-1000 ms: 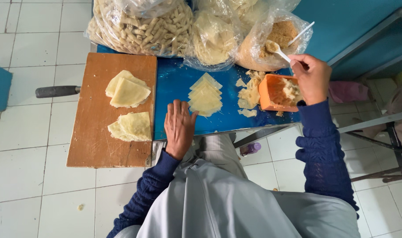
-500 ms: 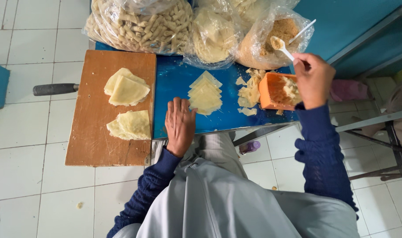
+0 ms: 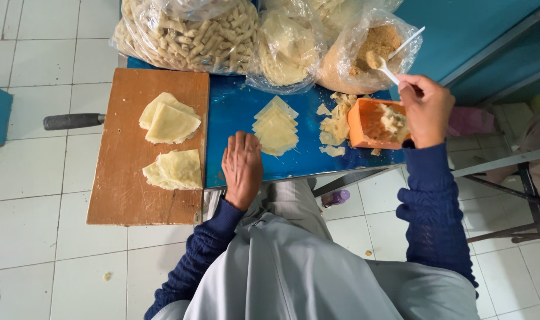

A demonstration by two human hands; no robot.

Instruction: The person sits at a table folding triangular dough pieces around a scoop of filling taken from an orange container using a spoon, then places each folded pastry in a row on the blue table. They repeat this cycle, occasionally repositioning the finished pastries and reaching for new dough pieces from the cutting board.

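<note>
At table edge, left hand [image 3: 242,169] flat, right hand [image 3: 427,109] gripping spoon [image 3: 387,66].

Your hands have bare blue bench [image 3: 231,112] between the wooden board [image 3: 127,195] and the wrapper stack [image 3: 276,127]; plastic bags [image 3: 193,32] wall off the far edge; the orange tub [image 3: 370,124] and scraps [image 3: 335,118] crowd the right.

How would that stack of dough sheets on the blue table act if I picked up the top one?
The dough sheets look thin and flat, so the top one would likely flop and feel light. Torn scraps lying beside the stack suggest they tear easily. Stacked closely, they may cling together.
</note>
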